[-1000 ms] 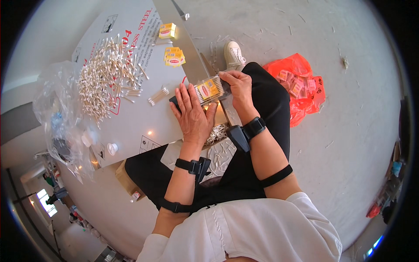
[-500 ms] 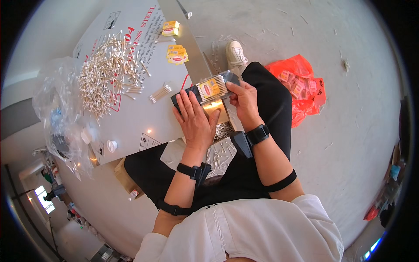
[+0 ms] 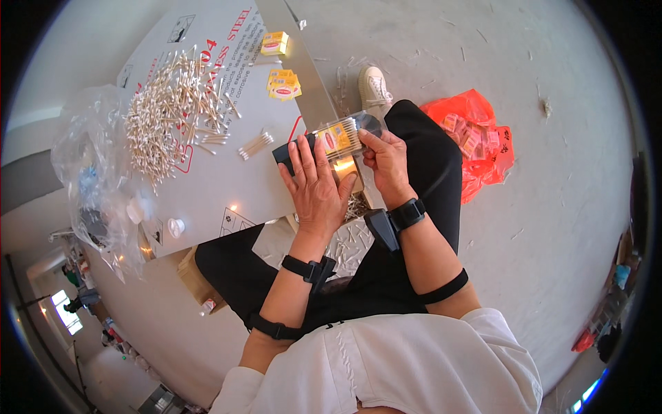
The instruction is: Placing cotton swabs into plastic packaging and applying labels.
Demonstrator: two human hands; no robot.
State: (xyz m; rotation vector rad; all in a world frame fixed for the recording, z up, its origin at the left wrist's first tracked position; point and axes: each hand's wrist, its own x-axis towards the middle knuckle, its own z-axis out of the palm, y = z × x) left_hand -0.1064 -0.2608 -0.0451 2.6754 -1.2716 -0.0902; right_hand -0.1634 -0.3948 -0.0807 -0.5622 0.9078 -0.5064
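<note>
Between my hands, at the table's right edge, is a clear plastic case (image 3: 356, 147) with a row of cotton swabs (image 3: 351, 128) and a yellow card (image 3: 336, 139) inside. My left hand (image 3: 315, 186) lies with straight fingers over a dark strip (image 3: 282, 154) at the case's left end, thumb stretched out to the right. My right hand (image 3: 387, 165) pinches the case's right end between thumb and fingers. Just left of the strip rests a small bunch of cotton swabs (image 3: 256, 145). Farther off lie two piles of yellow cards, one nearer (image 3: 284, 85) and one farther (image 3: 274, 43).
A big heap of cotton swabs (image 3: 158, 124) covers the table's left part, beside a clear plastic bag (image 3: 86, 165) and a small white cup (image 3: 176, 228). On the floor at right sits a red bag (image 3: 472, 103) of pinkish packs. Loose swabs (image 3: 348, 245) litter the floor below.
My left hand has slid slightly right, and its fingers cover more of the case's left part. My right hand keeps its pinch. The view has shifted slightly.
</note>
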